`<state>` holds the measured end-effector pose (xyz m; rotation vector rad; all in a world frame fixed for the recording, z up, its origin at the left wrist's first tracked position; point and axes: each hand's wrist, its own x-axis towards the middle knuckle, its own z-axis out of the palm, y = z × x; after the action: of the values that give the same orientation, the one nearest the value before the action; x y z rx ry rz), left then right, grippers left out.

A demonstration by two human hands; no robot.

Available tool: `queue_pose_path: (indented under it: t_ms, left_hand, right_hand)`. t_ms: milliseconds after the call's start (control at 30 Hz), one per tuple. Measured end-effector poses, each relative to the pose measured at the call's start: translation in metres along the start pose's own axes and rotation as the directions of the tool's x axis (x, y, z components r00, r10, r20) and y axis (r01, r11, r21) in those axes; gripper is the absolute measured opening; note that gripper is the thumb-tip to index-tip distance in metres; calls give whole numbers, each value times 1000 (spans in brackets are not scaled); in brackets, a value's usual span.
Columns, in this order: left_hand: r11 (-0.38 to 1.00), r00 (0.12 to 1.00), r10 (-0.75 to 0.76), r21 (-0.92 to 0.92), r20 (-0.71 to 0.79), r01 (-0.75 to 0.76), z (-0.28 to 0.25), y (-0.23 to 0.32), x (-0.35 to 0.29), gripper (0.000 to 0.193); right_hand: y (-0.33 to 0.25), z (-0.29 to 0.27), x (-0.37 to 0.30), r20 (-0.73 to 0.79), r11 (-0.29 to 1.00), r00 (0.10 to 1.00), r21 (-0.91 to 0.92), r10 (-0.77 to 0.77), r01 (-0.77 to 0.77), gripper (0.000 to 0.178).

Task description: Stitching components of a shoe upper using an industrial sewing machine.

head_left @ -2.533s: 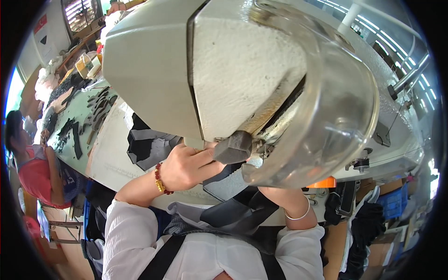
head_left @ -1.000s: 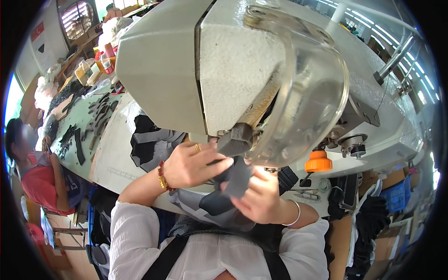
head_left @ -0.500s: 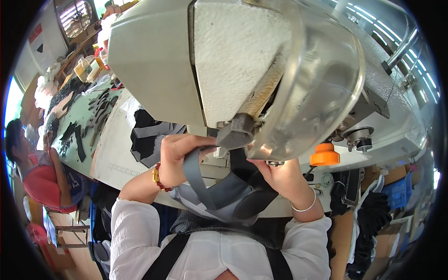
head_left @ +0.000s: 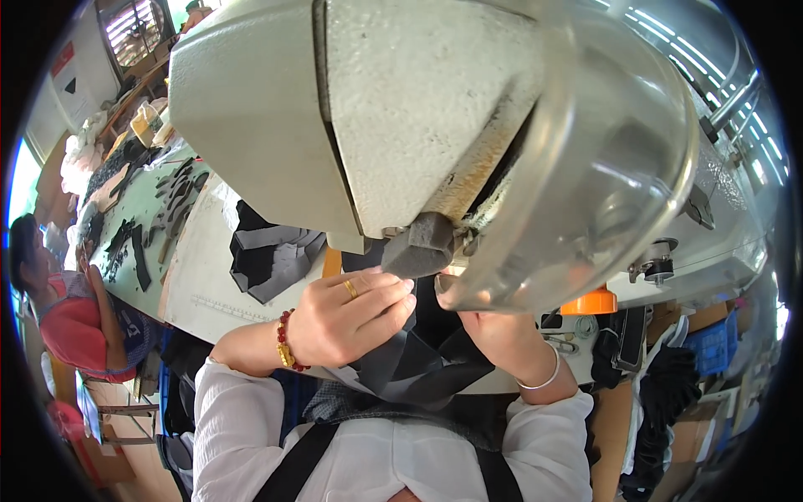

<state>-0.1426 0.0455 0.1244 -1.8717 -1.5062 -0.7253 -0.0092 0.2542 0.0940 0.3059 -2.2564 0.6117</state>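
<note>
My left hand (head_left: 351,322), with a gold ring and a red bead bracelet, is closed over a piece of dark grey fabric (head_left: 410,364) just below the sewing machine head (head_left: 401,109). My right hand (head_left: 493,328), with a thin silver bangle, grips the same fabric from the right; its fingers are partly hidden behind the clear plastic guard (head_left: 602,167). A dark grey block (head_left: 418,248) on the underside of the machine sits right above my left fingers. The fabric hangs down toward my chest in folded strips.
A stack of grey fabric pieces (head_left: 272,255) lies on the white table (head_left: 201,284) to the left. An orange cap (head_left: 590,299) stands at the right. A person in a red top (head_left: 63,322) sits at a green table (head_left: 125,263) strewn with dark cut pieces.
Both hands have come down a little with the fabric and closed together under the machine. The machine head and guard fill more of the view.
</note>
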Motion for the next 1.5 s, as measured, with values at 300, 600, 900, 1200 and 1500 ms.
queue_pose_path:
  t_ms: [300,600,900,1200,1500]
  left_hand:
    - [993,996,-55,99,-66,62,31,-21,-18,29]
    - [985,983,-154,68,-100,161,47,-24,-33,26]
    - [989,986,-142,-37,87,145,42,-35,-33,27]
    - [862,937,-347,-403,-26,308,42,-35,-39,33]
    - [985,991,-123,-115,43,127,16,-22,-16,33]
  right_hand:
    - [2,9,-11,103,784,834,294,543,-547,14]
    - [26,22,-23,52,838,996,-538,-69,86,5]
    - [26,20,-20,102,591,974,-780,-203,205,12]
    - [-29,5,1,98,833,994,-545,-52,97,40]
    - [-31,11,2,100,800,993,-589,-67,113,38]
